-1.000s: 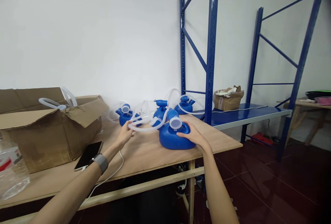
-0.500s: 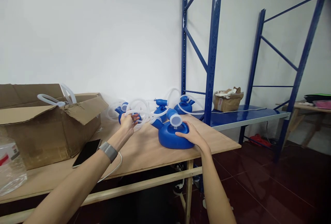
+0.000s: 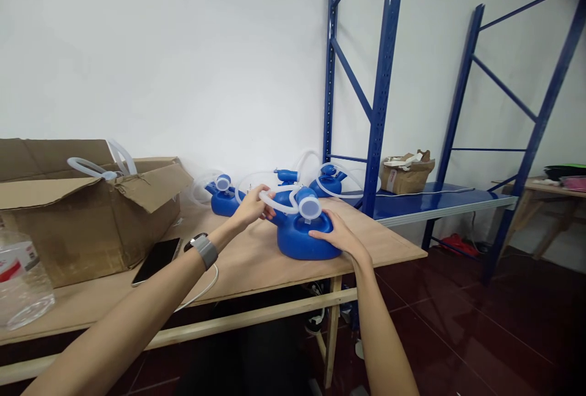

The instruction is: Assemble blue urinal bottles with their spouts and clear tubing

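A blue plastic bottle (image 3: 304, 242) with a handle and a white-capped spout (image 3: 310, 207) stands near the front edge of the table. My right hand (image 3: 337, 232) grips its right side, thumb across the front by the handle. My left hand (image 3: 257, 205) is closed around a looped white tube (image 3: 279, 204) just left of the spout; its fingers are partly hidden by the tube. Behind are more blue bottles with white tubes: one on the left (image 3: 223, 202), one at the back right (image 3: 328, 183), and one partly covered in the middle (image 3: 287, 177).
On the left stands an open cardboard box (image 3: 86, 231) with white tubing poking out. A phone (image 3: 157, 260) and a clear plastic bottle (image 3: 25, 280) lie nearby on the wooden table (image 3: 247, 265). At right, a blue rack (image 3: 384, 79) carries a small carton (image 3: 406, 176).
My left hand has moved right, toward the capped spout, bringing the tube loop along. My right hand stays on the bottle. The view has shifted slightly.
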`<state>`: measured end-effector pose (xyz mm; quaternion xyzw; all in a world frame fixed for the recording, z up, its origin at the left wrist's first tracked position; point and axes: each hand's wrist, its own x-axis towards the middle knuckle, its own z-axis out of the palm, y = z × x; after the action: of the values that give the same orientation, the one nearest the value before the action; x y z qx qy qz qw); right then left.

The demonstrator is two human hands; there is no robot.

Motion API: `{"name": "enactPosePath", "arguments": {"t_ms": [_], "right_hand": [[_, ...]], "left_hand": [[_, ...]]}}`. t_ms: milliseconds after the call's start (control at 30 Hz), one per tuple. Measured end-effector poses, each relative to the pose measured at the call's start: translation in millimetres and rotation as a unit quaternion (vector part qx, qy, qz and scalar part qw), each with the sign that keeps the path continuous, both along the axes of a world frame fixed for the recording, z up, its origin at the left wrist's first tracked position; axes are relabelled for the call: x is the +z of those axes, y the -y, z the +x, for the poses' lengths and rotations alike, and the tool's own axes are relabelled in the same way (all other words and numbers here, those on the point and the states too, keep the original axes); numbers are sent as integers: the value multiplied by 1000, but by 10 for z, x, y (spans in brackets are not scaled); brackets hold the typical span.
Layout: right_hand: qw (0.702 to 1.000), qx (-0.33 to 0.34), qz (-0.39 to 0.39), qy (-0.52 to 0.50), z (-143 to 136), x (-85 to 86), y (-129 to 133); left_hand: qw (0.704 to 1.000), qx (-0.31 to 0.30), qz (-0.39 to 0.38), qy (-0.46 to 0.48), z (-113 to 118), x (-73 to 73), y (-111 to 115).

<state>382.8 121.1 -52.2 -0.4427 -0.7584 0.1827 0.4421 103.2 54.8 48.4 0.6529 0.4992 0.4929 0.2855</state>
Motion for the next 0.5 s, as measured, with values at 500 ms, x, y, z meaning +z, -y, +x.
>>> {"name": "enactPosePath", "arguments": {"t_ms": [500], "right_hand": [[998,-68,4,18,-48,-15,10]], "left_hand": [[904,67,-6,-423,-330,-433,127]]}}
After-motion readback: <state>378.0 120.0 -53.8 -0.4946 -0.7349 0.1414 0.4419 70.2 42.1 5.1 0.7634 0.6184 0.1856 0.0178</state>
